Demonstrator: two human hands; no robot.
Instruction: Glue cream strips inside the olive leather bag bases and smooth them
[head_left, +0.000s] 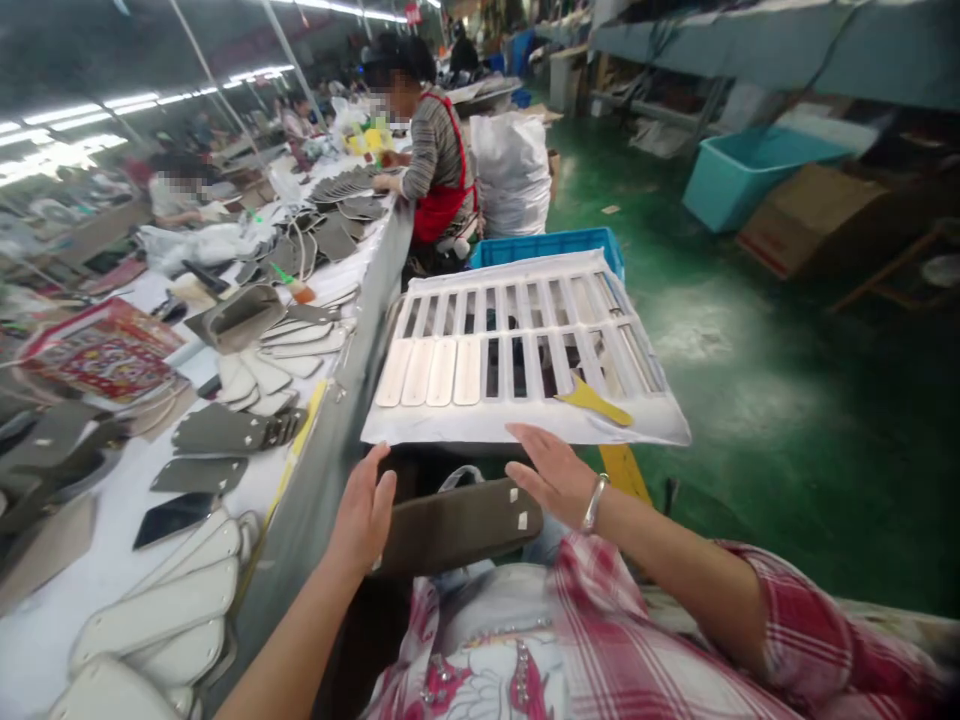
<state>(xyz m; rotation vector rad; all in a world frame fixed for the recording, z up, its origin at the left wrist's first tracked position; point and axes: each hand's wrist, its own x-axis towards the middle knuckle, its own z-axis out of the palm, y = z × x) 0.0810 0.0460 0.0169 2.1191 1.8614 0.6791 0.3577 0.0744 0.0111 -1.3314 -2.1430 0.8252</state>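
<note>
A stack of flat brown leather pieces (457, 525) rests in my lap between my two hands. My left hand (364, 510) presses flat against the stack's left end, fingers together and stretched. My right hand (551, 470), wearing a silver bracelet, has its fingers spread flat over the stack's right end and the near edge of a white slotted tray (645, 420). The tray holds several cream strips (429, 372) at its left and a yellow piece (596, 400) near the front.
A long worktable (112, 560) on my left carries grey and cream cut pieces, a dark phone (172, 518) and a red printed box (101, 352). A co-worker in a red apron (439, 165) stands further along. Blue crates (551, 247) sit behind the tray on the green floor.
</note>
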